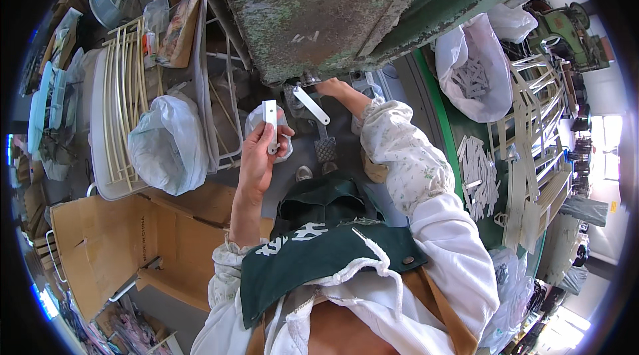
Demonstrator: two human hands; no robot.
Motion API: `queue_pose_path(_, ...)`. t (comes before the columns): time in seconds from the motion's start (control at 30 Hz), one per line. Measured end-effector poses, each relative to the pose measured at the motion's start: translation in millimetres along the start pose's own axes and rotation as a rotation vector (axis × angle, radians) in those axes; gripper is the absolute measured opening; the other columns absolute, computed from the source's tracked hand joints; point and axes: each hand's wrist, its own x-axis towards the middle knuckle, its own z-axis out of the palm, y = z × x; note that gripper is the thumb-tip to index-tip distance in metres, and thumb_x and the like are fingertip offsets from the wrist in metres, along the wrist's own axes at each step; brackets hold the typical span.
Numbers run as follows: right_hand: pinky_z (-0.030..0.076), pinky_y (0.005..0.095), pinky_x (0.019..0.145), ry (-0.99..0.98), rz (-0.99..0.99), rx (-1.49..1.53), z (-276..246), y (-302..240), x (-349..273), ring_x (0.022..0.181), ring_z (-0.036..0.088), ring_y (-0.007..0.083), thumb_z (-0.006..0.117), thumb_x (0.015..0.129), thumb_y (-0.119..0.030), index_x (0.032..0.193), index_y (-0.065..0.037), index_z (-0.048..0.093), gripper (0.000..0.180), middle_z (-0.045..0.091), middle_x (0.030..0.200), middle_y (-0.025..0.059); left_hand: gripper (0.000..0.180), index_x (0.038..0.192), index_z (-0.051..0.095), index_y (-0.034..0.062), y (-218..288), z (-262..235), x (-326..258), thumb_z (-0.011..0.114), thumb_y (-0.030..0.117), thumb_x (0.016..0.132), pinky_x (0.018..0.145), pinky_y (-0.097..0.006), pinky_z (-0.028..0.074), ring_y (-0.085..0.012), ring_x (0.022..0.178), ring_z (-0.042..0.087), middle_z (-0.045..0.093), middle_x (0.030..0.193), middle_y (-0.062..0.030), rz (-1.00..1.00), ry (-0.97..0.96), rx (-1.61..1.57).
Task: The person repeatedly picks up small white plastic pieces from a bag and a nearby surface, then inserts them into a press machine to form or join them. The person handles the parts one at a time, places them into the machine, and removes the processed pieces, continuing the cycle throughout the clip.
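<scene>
My left hand (258,148) is closed round a flat white strip (269,130) with small holes, held upright in front of the green machine (319,22). A second white strip (311,105) with a rounded, holed end slants down from the metal tooling (308,79) under the machine's lower edge. Beside that tooling, my right hand (331,87) reaches in from the right. Its fingertips are hard to make out against the machine, so their grip does not show. Behind my left hand is a whitish plastic bag (256,117).
Below the machine is a foot pedal (325,148). To the left stand a white bag (170,145), long pale rods (123,108) and an open cardboard box (106,235). On the right, loose strips (478,178) lie on a green surface near a sack of strips (474,78) and metal frames (532,155).
</scene>
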Motion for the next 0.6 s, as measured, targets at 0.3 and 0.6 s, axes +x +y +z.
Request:
queue_pose_path(0.3,0.050,0.0268,0.062,-0.179,0.908,0.985,-150.3,-82.1,41.1,0.073,0.062,0.0128,0.068,0.080,-0.007,0.095,-0.001,0.063,0.017,0.065,0.083,0.0062,0.033,0.127,0.050,0.0041,-4.7,18.4,15.8,0.043,0.020,0.099,0.058,-0.021,0.037,-0.0068,0.065,0.047,0.060,0.088,-0.0079,0.001,0.002,-0.018)
queue_pose_path(0.6,0.050,0.0260,0.061,-0.256,0.801,1.157,-174.5,-116.9,65.3,0.073,0.061,0.0112,0.067,0.084,-0.005,0.093,0.003,0.059,0.015,0.064,0.084,0.0078,0.030,0.114,0.056,0.0005,0.7,24.3,17.5,0.044,0.023,0.099,0.048,-0.020,0.031,-0.0045,0.055,0.044,0.063,0.076,-0.0081,0.107,0.048,0.223)
